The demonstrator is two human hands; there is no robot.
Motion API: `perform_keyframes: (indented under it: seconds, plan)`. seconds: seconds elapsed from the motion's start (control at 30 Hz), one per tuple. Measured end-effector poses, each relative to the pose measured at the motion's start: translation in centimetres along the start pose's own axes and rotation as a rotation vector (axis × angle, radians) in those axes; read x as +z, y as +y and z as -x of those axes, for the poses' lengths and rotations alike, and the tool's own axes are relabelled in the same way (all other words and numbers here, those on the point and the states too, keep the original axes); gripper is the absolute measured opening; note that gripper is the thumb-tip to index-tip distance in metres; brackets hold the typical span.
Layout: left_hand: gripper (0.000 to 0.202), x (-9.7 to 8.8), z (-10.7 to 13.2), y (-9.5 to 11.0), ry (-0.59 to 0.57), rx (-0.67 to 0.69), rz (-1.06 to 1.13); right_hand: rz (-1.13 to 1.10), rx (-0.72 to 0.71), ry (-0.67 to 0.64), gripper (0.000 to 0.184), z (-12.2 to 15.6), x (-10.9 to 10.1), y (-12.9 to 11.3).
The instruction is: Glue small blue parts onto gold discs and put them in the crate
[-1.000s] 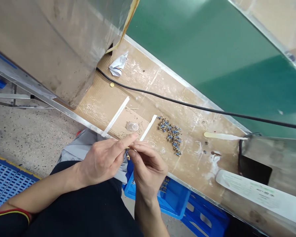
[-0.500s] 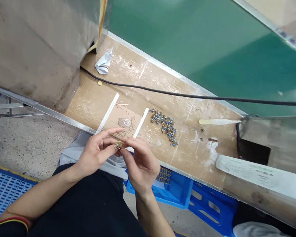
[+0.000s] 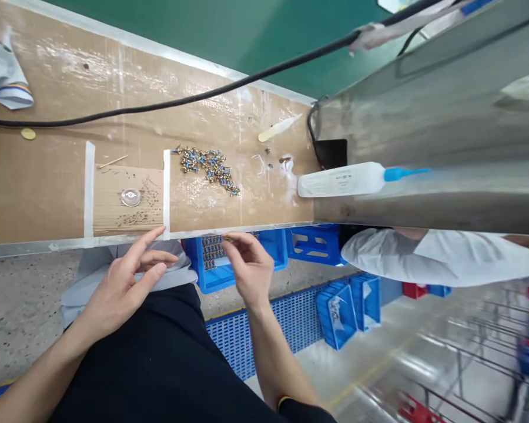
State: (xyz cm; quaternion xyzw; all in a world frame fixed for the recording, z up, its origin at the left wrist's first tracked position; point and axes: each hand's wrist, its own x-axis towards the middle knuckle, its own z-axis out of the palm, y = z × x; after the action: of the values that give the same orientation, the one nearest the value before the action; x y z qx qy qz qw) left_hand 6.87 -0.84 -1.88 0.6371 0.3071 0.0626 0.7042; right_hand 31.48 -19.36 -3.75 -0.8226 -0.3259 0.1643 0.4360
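Observation:
My right hand (image 3: 252, 267) is closed in a pinch over the blue bin (image 3: 211, 286), which holds rows of small brass-coloured parts (image 3: 211, 249). A small dark brass-coloured piece (image 3: 227, 238) shows at its fingertips, too small to make out fully. My left hand (image 3: 126, 282) is open and holds nothing, its fingers spread in front of the bench edge below a taped cardboard patch (image 3: 103, 202). On that patch lie a clear round disc (image 3: 131, 197), a thin wooden stick (image 3: 112, 162) and many dark specks. A pile of brass and blue parts (image 3: 207, 167) lies to the right of it.
A black cable (image 3: 167, 104) crosses the bench. A white bottle with a blue nozzle (image 3: 341, 180) lies at right, near a pale tapered tool (image 3: 278, 128). A cloth (image 3: 6, 76) and a yellow disc (image 3: 28, 134) are at left. A person's pale sleeve (image 3: 467, 255) shows at right.
My hands have parted: they were together around a small brass-coloured piece. The right hand is now over the blue bin, while the left has opened. The view has turned to the right.

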Motion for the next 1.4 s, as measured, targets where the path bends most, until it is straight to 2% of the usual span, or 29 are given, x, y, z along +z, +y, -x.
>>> perform_keyframes:
  seconds: [0.1, 0.17, 0.27, 0.4, 0.5, 0.63, 1.17, 1.4]
  plan:
    - [0.065, -0.8, -0.3, -0.3, 0.055, -0.006, -0.046, 0.316, 0.206, -0.079, 0.025, 0.5, -4.2, 6.6]
    - [0.067, -1.2, -0.6, -0.3, 0.066, -0.009, -0.049, 0.414, 0.288, -0.183, 0.020, 0.7, -5.4, 10.3]
    - [0.070, -1.4, -0.7, 0.1, 0.052, -0.059, -0.049, 0.532, 0.400, -0.356, 0.011, 1.1, -4.7, 14.1]
    - [0.068, -1.3, -0.3, 0.5, 0.056, -0.105, -0.048, 0.700, 0.531, -0.548, 0.015, 1.9, -2.0, 16.7]
    - [0.064, -1.1, 0.0, 0.4, 0.066, -0.115, -0.048, 0.796, 0.585, -0.647, 0.033, 2.3, -0.8, 17.6]
    - [0.064, -1.0, 0.2, 0.1, 0.062, -0.124, -0.058, 0.913, 0.616, -0.698, 0.040, 2.5, -0.2, 18.1]
    - [0.061, -1.1, 0.2, 0.0, 0.098, -0.100, -0.050, 1.012, 0.624, -0.767, 0.041, 2.7, 0.3, 18.3]
    - [0.058, -1.5, 0.4, -0.2, 0.078, -0.123, -0.046, 1.004, 0.631, -0.752, 0.035, 2.3, 0.5, 16.6]
